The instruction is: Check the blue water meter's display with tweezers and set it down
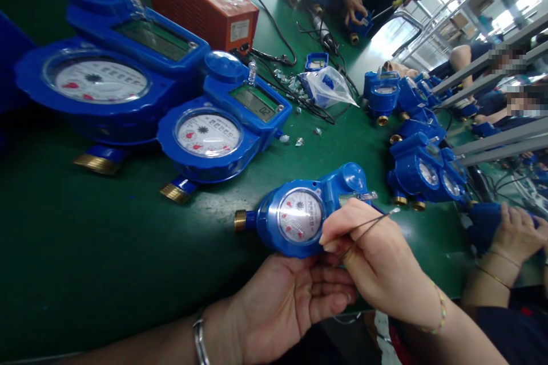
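Note:
A blue water meter [300, 215] with a round white dial and a brass threaded end lies on the green table in front of me. My left hand [286, 302] is palm up at the meter's near edge, fingers loosely curled and nothing visible in the palm; its thumb is hidden. My right hand [381, 262] is closed in a pinch on a thin dark wire [367, 228], close to the meter's side. The wire's loose end carries a small pale tip. This hand covers part of the meter's display end, where a clear seal [367, 196] shows.
Two larger-looking blue meters [103, 80] [209, 134] stand to the left. Behind them sits an orange box [201, 0] with cables. Clear seal pieces [291, 84] and a plastic bag [327, 86] lie mid-table. More meters [422, 168] stand right; co-workers' hands [516, 231] work nearby.

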Tool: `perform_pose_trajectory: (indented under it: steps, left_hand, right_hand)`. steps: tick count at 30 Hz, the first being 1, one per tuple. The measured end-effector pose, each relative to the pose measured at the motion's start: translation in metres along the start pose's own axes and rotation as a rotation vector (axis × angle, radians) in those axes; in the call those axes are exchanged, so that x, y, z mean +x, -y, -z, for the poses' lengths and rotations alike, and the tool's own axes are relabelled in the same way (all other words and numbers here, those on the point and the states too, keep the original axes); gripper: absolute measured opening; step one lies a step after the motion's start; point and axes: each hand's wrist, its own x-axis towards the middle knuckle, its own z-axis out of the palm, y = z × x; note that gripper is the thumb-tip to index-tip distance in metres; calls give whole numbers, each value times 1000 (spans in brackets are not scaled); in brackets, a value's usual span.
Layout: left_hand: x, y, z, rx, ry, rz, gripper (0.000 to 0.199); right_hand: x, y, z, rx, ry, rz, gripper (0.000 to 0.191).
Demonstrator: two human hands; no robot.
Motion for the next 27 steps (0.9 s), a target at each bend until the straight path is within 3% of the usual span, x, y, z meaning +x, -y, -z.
perform_pose_trajectory:
  steps: [7, 18, 20, 24, 27]
  left_hand:
    - [1, -1, 3, -1, -20, 21, 28]
    - [2, 0, 3, 48, -57, 25, 30]
    - [1, -1, 3, 75, -92, 14, 28]
    - [-1, -2, 6, 211, -193, -46, 24]
    - [0, -2, 8, 309, -264, -79, 20]
  right_hand:
    - [-6, -1, 0, 40, -39, -87, 28]
    - [-7, -3, 2, 180, -63, -180, 21]
    - [-7, -6, 1, 319, -153, -181, 14]
    - [-13, -13, 3, 662, -503, -85, 3]
    - [-26, -20, 4, 680, -721, -52, 4]
